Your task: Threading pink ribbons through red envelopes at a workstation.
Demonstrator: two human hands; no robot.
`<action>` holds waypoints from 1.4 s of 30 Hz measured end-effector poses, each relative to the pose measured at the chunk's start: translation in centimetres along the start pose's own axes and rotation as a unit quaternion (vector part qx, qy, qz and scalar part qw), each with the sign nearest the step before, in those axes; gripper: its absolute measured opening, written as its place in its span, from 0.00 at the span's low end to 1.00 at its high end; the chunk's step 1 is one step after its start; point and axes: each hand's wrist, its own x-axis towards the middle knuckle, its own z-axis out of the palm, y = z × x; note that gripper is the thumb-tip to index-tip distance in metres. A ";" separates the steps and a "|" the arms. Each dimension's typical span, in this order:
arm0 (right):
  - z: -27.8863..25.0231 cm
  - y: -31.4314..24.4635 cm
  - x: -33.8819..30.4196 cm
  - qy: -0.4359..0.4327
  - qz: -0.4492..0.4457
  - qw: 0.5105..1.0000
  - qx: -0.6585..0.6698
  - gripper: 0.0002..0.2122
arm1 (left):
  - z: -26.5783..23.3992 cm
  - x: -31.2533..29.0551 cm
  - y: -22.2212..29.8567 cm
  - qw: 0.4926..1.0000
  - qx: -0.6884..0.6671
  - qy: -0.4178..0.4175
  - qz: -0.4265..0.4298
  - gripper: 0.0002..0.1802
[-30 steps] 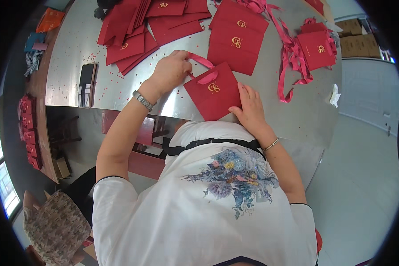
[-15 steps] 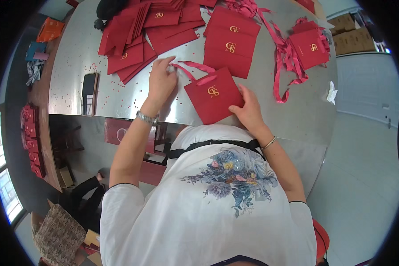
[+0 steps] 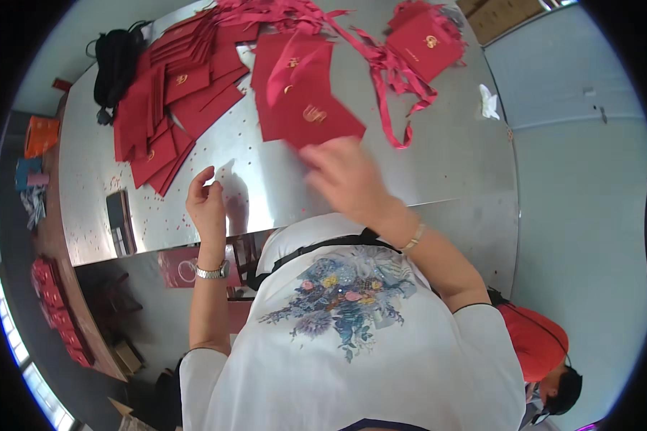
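A small red paper gift bag [image 3: 323,115] with a gold emblem and pink ribbon handles lies or hovers over the flat red bags [image 3: 273,122]. The bag is blurred. My right hand [image 3: 349,179], also smeared by motion, has its fingers at the bag's lower edge and seems to grip it. To the left, my left hand [image 3: 206,208] is raised by the table's near edge, fingers curved and apart, with nothing in them. A fanned pile of red bags [image 3: 162,151] is beyond it.
Tangled pink ribbons [image 3: 392,79] trail over the metal table [image 3: 446,172], with a stack of finished red bags [image 3: 424,47] nearby. A phone [image 3: 120,223] rests near the left edge among red specks. A crumpled white tissue [image 3: 488,103] sits at right. Someone in red [image 3: 535,337] is behind, lower right.
My right hand has carried the ribbon-handled bag away from me, onto the flat bags. My left hand has come off the ribbon and drawn back. The view has shifted.
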 end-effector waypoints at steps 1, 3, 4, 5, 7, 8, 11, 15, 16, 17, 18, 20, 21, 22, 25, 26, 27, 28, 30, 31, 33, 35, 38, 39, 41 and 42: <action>0.8 0.2 -0.4 0.004 0.003 1.000 -0.007 0.15 | 0.3 0.0 0.3 1.000 -0.002 -0.008 0.004 0.17; 2.2 1.2 -1.5 -0.079 0.058 0.988 0.121 0.16 | 1.0 0.1 0.9 1.000 0.005 -0.003 0.020 0.17; 2.5 2.7 -1.8 -0.033 0.103 0.991 0.079 0.16 | 1.1 -0.2 1.4 0.999 0.016 -0.012 0.025 0.16; 2.5 4.7 -2.0 0.012 0.145 0.989 0.040 0.16 | 1.3 -0.5 1.1 1.000 0.015 -0.009 0.025 0.16; 1.3 9.4 -2.5 0.025 0.199 0.971 -0.133 0.16 | 2.0 -0.9 0.2 0.993 0.018 -0.020 0.113 0.15; 0.8 11.4 -3.0 0.013 0.225 0.946 -0.233 0.15 | 2.6 -0.9 0.0 0.990 0.052 -0.044 0.121 0.15; 0.3 14.5 -5.3 -0.042 0.327 0.903 -0.276 0.15 | 5.6 -1.0 2.7 0.971 0.107 -0.125 0.174 0.13; -0.4 13.5 -8.1 -0.135 0.330 0.915 -0.191 0.16 | 9.9 0.9 3.8 0.908 0.212 -0.119 0.342 0.13; -0.9 12.5 -9.0 -0.139 0.311 0.922 -0.184 0.16 | 10.9 1.5 3.9 0.909 0.210 -0.116 0.340 0.13; -1.3 11.8 -10.0 -0.143 0.307 0.922 -0.185 0.16 | 11.8 2.2 3.7 0.891 0.255 -0.112 0.358 0.13; -1.7 11.4 -11.2 -0.140 0.277 0.935 -0.171 0.16 | 12.6 2.8 3.6 0.871 0.298 -0.108 0.374 0.13; -3.1 10.2 -12.6 -0.139 0.248 0.946 -0.157 0.16 | 13.9 3.6 3.8 0.860 0.325 -0.101 0.380 0.15; -4.3 9.5 -12.6 -0.183 0.259 0.939 -0.135 0.15 | 14.2 3.8 4.2 0.855 0.367 -0.125 0.344 0.15; -5.0 9.1 -12.5 -0.224 0.271 0.929 -0.114 0.15 | 14.4 4.0 4.7 0.846 0.406 -0.152 0.311 0.15; -4.3 10.3 -11.4 -0.089 0.270 0.953 -0.103 0.16 | 14.4 4.3 4.9 0.861 0.388 -0.146 0.294 0.16; -3.6 11.0 -10.3 -0.086 0.273 0.953 -0.102 0.16 | 14.4 4.2 5.0 0.860 0.389 -0.149 0.295 0.16; -2.7 11.8 -8.5 -0.070 0.251 0.959 -0.109 0.16 | 14.2 4.0 5.0 0.866 0.377 -0.149 0.293 0.16; -1.6 12.7 -6.7 -0.055 0.228 0.965 -0.115 0.16 | 14.0 3.9 5.0 0.872 0.365 -0.149 0.290 0.16; 0.7 14.4 -3.4 -0.032 0.244 0.959 -0.142 0.13 | 13.5 3.4 5.2 0.873 0.360 -0.146 0.294 0.16; 1.4 15.4 -2.2 -0.032 0.243 0.959 -0.139 0.13 | 13.2 3.1 5.3 0.876 0.351 -0.143 0.297 0.16; 2.4 16.4 -0.5 -0.066 0.324 0.924 -0.192 0.09 | 12.7 2.5 5.3 0.888 0.332 -0.155 0.278 0.16; 3.3 17.1 -1.3 -0.057 0.328 0.926 -0.179 0.08 | 11.9 2.5 5.0 0.902 0.311 -0.160 0.251 0.15; 4.1 15.9 -1.6 -0.015 0.343 0.934 -0.098 0.07 | 11.2 3.0 3.7 0.946 0.222 -0.216 0.100 0.15; 3.9 14.6 -1.7 0.021 0.355 0.934 -0.027 0.07 | 11.0 3.5 2.8 0.952 0.168 -0.244 0.073 0.15; 3.6 10.2 -0.9 0.022 0.391 0.908 0.151 0.06 | 10.9 4.0 1.5 0.955 0.111 -0.272 0.040 0.16; 3.1 7.6 -0.1 -0.012 0.375 0.910 0.176 0.06 | 10.9 4.1 1.2 0.955 0.089 -0.282 0.026 0.16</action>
